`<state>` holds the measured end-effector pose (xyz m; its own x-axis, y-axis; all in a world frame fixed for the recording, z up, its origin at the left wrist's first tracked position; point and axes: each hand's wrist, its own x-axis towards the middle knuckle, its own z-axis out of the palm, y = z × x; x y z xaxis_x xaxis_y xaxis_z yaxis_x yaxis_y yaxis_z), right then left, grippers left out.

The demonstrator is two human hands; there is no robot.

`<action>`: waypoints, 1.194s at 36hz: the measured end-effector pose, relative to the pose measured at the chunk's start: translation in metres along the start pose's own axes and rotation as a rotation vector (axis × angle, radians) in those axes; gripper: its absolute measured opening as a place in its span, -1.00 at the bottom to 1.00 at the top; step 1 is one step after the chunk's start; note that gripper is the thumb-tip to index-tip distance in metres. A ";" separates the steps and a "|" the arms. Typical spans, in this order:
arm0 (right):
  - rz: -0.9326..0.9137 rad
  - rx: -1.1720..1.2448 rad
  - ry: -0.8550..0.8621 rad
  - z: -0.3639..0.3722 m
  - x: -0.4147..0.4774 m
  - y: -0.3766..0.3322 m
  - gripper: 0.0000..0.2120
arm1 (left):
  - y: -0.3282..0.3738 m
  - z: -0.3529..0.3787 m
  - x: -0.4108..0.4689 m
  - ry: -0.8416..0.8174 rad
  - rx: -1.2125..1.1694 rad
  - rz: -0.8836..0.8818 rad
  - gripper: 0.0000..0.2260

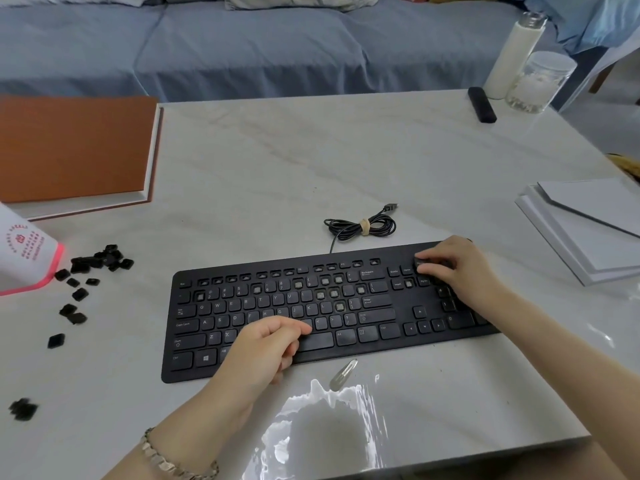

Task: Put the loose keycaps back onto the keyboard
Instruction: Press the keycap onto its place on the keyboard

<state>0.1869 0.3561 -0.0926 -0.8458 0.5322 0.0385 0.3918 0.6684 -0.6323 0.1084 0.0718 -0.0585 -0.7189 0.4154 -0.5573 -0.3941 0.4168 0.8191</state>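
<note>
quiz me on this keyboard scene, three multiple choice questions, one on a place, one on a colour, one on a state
1. Where does the pile of loose keycaps lie?
A. on the table, left of the keyboard
B. on the table, right of it
C. on the sofa

2. What colour is the cover of the big book at the far left?
A. green
B. orange-brown
C. black

3. How is the keyboard's cable?
A. stretched out straight
B. plugged into a laptop
C. coiled and tied, plug free

Answers:
1 A, the dark caps are scattered beside the keyboard's left end.
2 B, the cover is plainly orange-brown.
3 C, a tie holds the coil and the plug lies bare on the table.
</note>
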 end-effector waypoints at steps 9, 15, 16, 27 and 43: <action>-0.042 -0.090 -0.038 0.003 -0.001 0.002 -0.81 | -0.002 -0.005 0.002 -0.001 0.003 -0.009 -0.80; -0.095 -0.130 -0.058 0.002 -0.002 0.004 -0.81 | -0.004 -0.007 0.003 0.004 -0.010 -0.011 -0.81; -0.087 -0.123 -0.051 0.002 -0.003 0.005 -0.82 | -0.004 -0.007 0.003 0.004 -0.015 -0.013 -0.81; -0.062 -0.053 0.015 0.004 -0.008 0.000 -0.83 | -0.007 -0.004 0.005 0.016 -0.029 -0.044 -0.80; -0.267 -0.514 0.216 0.021 -0.038 0.001 -0.73 | 0.004 0.004 0.013 0.062 -0.314 -0.130 -0.66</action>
<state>0.2123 0.3257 -0.1114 -0.8673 0.3693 0.3338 0.3465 0.9293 -0.1277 0.1001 0.0820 -0.0628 -0.6805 0.3214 -0.6585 -0.6348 0.1902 0.7489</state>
